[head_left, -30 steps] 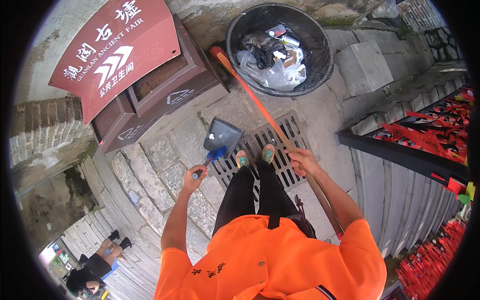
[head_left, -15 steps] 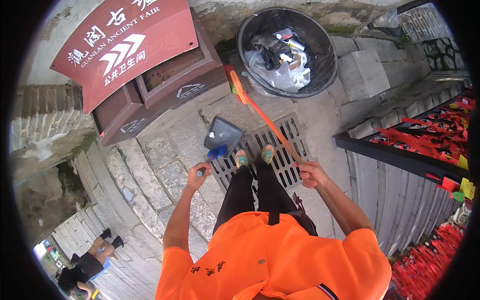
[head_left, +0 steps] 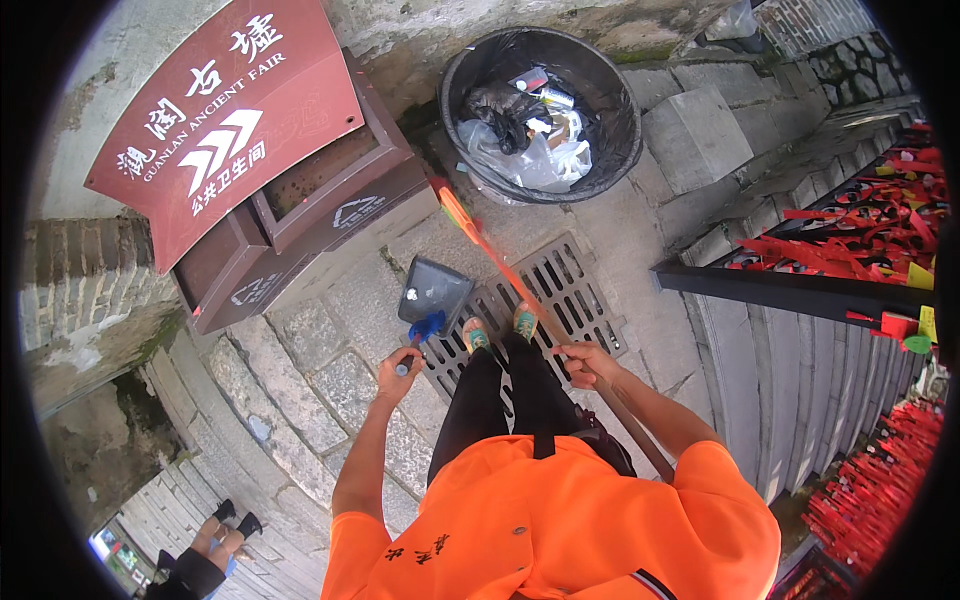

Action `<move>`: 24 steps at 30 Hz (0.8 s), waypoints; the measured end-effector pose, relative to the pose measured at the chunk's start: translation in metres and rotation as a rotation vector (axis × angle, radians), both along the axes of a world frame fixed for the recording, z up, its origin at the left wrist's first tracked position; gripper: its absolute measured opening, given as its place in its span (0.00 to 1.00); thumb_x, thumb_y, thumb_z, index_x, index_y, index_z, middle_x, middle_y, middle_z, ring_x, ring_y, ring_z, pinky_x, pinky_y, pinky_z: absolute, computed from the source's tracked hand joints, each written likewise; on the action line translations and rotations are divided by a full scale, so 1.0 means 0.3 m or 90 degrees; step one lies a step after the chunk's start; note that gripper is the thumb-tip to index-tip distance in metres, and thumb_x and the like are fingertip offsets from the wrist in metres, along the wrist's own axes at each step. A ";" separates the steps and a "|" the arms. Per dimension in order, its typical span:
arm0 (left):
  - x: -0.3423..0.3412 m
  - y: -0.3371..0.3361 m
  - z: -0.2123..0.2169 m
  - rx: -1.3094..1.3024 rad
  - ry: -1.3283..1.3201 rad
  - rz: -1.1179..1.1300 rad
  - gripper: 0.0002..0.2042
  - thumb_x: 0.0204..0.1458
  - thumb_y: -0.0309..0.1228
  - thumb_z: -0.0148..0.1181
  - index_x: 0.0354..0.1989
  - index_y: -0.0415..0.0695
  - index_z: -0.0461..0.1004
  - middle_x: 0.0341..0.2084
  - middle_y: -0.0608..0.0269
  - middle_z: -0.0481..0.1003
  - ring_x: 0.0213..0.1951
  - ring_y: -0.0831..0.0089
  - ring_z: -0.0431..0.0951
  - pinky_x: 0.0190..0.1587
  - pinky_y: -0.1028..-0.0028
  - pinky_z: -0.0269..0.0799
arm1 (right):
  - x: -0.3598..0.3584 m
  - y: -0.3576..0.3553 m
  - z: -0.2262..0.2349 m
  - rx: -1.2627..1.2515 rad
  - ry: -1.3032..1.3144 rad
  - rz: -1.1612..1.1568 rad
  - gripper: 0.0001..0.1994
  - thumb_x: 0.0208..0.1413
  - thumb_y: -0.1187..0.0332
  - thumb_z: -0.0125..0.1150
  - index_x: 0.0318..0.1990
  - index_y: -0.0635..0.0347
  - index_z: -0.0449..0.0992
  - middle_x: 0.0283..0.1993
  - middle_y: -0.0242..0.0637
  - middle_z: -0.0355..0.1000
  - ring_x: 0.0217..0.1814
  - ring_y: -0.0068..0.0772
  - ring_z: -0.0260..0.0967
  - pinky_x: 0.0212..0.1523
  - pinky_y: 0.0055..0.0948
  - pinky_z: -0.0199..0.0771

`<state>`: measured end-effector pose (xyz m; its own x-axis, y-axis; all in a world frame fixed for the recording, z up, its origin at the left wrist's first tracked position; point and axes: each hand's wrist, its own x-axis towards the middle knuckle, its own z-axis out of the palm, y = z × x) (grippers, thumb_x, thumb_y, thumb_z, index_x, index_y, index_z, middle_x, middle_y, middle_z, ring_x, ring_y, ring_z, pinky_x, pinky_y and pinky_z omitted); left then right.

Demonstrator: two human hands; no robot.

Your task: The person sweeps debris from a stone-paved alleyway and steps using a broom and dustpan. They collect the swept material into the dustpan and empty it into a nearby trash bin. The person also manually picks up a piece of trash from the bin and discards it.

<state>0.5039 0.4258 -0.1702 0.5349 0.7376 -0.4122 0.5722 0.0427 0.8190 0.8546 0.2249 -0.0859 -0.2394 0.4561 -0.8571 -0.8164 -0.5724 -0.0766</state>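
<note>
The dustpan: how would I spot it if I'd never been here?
Find the slotted grate under the person's shoes. Just left of it in the picture, beyond the left hand, is the dark grey dustpan. A bright blue piece near its handle sets it apart from the round black bin.

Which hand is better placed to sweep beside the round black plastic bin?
Probably the right hand: it holds the long orange-and-brown broom, whose head is near that bin. The left hand holds the grey plastic dustpan.
</note>
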 end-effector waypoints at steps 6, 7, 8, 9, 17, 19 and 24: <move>-0.016 -0.035 -0.205 0.076 -0.103 0.076 0.06 0.40 0.24 0.66 0.26 0.42 0.74 0.26 0.65 0.74 0.31 0.72 0.73 0.36 0.75 0.68 | 0.006 -0.338 0.306 -0.087 -0.113 -0.002 0.12 0.54 0.69 0.53 0.43 0.68 0.68 0.13 0.31 0.59 0.05 0.21 0.49 0.05 0.23 0.46; -0.009 -0.031 -0.197 0.117 -0.072 0.049 0.06 0.40 0.24 0.66 0.26 0.42 0.74 0.25 0.65 0.74 0.31 0.73 0.73 0.35 0.76 0.68 | -0.007 -0.375 0.323 -0.095 -0.167 0.003 0.12 0.52 0.70 0.54 0.42 0.68 0.68 0.14 0.32 0.60 0.05 0.22 0.50 0.05 0.23 0.47; -0.003 -0.031 -0.189 0.158 -0.041 0.023 0.05 0.41 0.24 0.65 0.25 0.42 0.74 0.25 0.66 0.74 0.31 0.73 0.72 0.35 0.76 0.68 | -0.015 -0.412 0.336 -0.102 -0.222 0.010 0.12 0.51 0.71 0.54 0.42 0.69 0.68 0.14 0.33 0.61 0.05 0.22 0.52 0.05 0.23 0.48; 0.001 -0.035 -0.181 0.171 -0.061 0.019 0.05 0.42 0.25 0.65 0.24 0.42 0.74 0.24 0.66 0.74 0.29 0.74 0.72 0.34 0.76 0.67 | -0.008 -0.455 0.338 -0.137 -0.256 0.009 0.13 0.50 0.71 0.55 0.41 0.69 0.68 0.14 0.33 0.61 0.05 0.23 0.53 0.05 0.23 0.49; 0.187 0.067 0.589 0.024 -0.141 -0.009 0.16 0.52 0.33 0.59 0.15 0.39 0.69 0.11 0.67 0.68 0.17 0.80 0.66 0.22 0.77 0.63 | 0.045 -0.739 0.176 -0.226 -0.481 0.099 0.08 0.48 0.73 0.56 0.32 0.72 0.68 0.16 0.37 0.64 0.07 0.28 0.59 0.07 0.27 0.57; 0.216 0.066 0.804 0.020 -0.266 0.046 0.19 0.54 0.32 0.55 0.11 0.40 0.65 0.10 0.65 0.66 0.14 0.78 0.63 0.20 0.76 0.60 | 0.074 -0.765 0.139 -0.257 -0.511 0.106 0.06 0.47 0.75 0.55 0.29 0.71 0.69 0.16 0.37 0.64 0.07 0.28 0.59 0.07 0.27 0.58; 0.393 -0.027 1.391 0.160 -0.536 -0.006 0.16 0.56 0.31 0.49 0.17 0.46 0.57 0.05 0.70 0.55 0.08 0.78 0.54 0.16 0.74 0.55 | 0.157 -0.897 0.039 -0.266 -0.425 0.062 0.07 0.47 0.77 0.55 0.24 0.72 0.67 0.15 0.40 0.63 0.08 0.31 0.60 0.07 0.29 0.59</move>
